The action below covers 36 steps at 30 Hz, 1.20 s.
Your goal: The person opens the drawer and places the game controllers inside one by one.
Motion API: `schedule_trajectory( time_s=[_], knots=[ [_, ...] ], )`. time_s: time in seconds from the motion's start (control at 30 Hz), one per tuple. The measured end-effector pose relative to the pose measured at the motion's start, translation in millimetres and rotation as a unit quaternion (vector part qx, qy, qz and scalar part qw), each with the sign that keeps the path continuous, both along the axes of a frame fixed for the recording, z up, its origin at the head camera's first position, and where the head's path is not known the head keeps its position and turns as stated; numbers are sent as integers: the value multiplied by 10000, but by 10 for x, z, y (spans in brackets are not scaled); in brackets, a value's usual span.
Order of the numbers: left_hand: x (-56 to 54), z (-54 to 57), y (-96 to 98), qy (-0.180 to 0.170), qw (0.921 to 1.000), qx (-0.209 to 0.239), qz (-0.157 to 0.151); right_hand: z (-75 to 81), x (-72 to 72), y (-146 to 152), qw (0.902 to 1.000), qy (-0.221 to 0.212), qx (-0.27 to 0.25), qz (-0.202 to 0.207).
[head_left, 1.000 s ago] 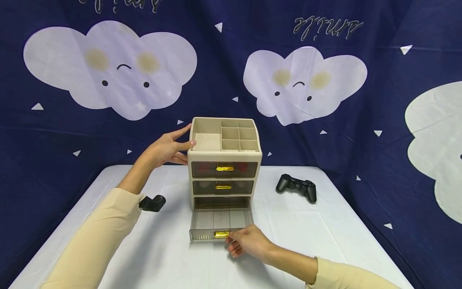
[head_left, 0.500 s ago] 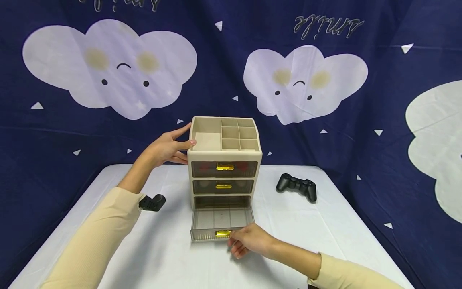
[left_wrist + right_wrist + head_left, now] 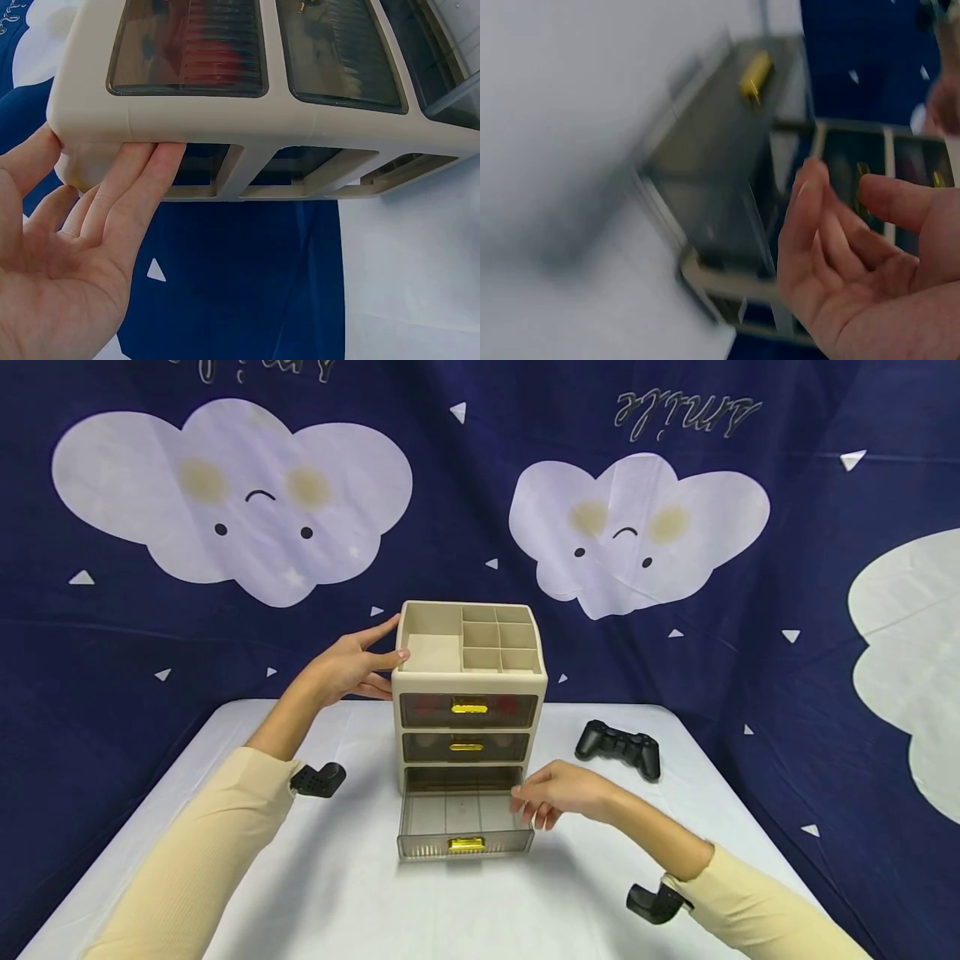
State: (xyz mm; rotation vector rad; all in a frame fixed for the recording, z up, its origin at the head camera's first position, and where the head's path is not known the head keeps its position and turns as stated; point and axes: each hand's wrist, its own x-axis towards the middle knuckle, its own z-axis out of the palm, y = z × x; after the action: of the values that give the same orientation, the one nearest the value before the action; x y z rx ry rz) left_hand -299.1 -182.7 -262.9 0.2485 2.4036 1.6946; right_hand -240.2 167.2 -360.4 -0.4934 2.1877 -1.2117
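Note:
A beige desktop drawer organizer (image 3: 468,679) stands on the table, with three smoky see-through drawers and gold handles. Its bottom drawer (image 3: 465,817) is pulled out, and the inside shows nothing in it. My left hand (image 3: 348,667) rests on the organizer's upper left corner, thumb at the top rim and fairly straight fingers along the side, as the left wrist view also shows. Over the right side of the pulled-out drawer hovers my right hand (image 3: 566,792), its fingers loosely bent with nothing between them; the gold handle (image 3: 467,844) is free of it.
A black game controller (image 3: 618,749) lies on the white tabletop (image 3: 337,885), right of the organizer. Red shows through the top drawer front (image 3: 427,708). Behind the table hangs a dark blue cloth (image 3: 465,510) with cloud prints.
My right hand has let go of the bottom drawer's handle and moved up and to the right, above the drawer's side. The left hand has stayed at the organizer's corner.

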Motion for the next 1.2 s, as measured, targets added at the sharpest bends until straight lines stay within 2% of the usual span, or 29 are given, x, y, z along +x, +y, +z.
schedule_trajectory(
  time_s=[0.17,0.33,0.53,0.7,0.97,1.07,1.2],
  knots=[
    [-10,-1,8,-8,10000,17,-4,144,-220,250,9955,680,201,-634],
    [-2,1,15,25,10000,43,16,188,-378,486,9853,1038,359,-1308],
    [3,-10,10,0,9999,96,38,112,-550,742,9751,1190,483,-1806],
    [-8,-13,15,7,9999,94,44,59,-659,926,9595,1454,545,-2351],
    [-8,-19,27,-16,9998,187,8,-9,-769,1239,9488,1702,645,-2582],
    [-9,-18,23,-17,9998,217,5,-83,-799,1332,9394,1841,699,-2806],
    [-3,-12,-3,-31,9997,232,31,-241,-880,1405,9215,2018,836,-3212]
  ],
)
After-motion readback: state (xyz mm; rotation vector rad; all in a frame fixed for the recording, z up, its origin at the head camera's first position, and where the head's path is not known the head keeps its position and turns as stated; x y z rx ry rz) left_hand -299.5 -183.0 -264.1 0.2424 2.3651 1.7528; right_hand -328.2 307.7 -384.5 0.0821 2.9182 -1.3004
